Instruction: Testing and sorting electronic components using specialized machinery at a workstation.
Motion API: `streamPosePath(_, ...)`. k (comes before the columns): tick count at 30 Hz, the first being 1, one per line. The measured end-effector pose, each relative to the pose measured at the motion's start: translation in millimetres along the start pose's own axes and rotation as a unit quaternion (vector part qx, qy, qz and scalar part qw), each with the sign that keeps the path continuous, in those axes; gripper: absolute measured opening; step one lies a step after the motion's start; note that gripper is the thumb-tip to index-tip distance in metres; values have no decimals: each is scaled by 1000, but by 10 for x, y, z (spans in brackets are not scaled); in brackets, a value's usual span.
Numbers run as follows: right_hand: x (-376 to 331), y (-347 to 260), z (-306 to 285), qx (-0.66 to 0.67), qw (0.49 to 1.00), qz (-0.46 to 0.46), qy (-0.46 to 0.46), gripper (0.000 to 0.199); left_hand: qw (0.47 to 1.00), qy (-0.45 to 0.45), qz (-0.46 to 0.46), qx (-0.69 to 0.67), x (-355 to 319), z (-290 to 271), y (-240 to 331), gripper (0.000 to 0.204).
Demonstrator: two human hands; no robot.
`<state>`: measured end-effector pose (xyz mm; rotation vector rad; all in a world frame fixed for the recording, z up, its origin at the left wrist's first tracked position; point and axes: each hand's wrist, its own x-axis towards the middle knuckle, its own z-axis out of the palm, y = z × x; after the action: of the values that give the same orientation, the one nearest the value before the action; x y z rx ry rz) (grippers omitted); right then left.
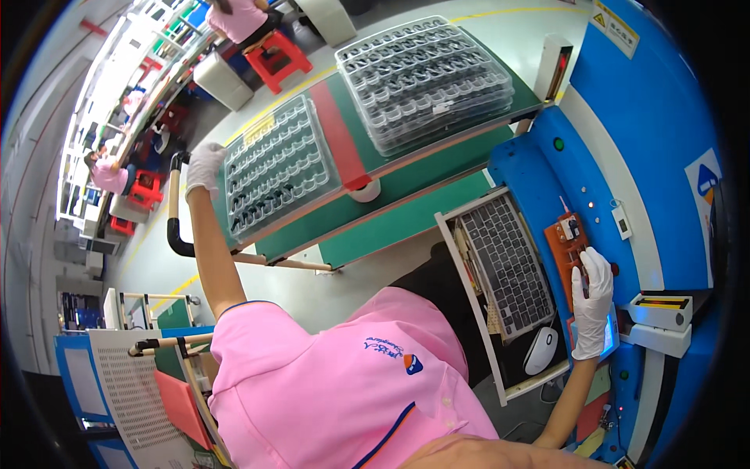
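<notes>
My left hand [205, 166], in a white glove, reaches out to the left edge of a clear plastic tray [275, 166] of small dark parts on a green cart top; its fingers curl at the tray's rim. My right hand [592, 301], also gloved, rests with fingers extended on an orange fixture [567, 238] on the blue machine, above a small lit screen [609, 336]. Whether it grips anything is unclear.
A stack of clear trays [426, 82] sits further along the green cart [406, 184]. A keyboard [506, 266] and white mouse [541, 350] lie on a pull-out shelf of the blue machine [648, 148]. People in pink sit on red stools [277, 59] far off.
</notes>
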<state>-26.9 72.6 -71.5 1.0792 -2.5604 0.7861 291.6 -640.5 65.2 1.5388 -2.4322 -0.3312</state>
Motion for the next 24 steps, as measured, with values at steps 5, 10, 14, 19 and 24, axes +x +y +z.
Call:
streamPosePath(5,114,-112,63,-13,998,-26,-62,25,999,39,-13,-16,-117,401,-355,28)
streamPosePath(10,61,-170,-15,-6,999,-10,-31,23,995,94,-10,42,7,560,-502,29)
streamPosePath(14,-33,-218,-135,-22,999,-32,-9,26,994,71,16,86,363,631,-810,25)
streamPosePath(19,-151,-293,-495,-19,996,86,-13,24,982,30,55,176,795,731,-1200,26)
streamPosePath(24,17,-278,-564,-51,996,74,-22,17,976,29,67,205,886,769,-1278,28)
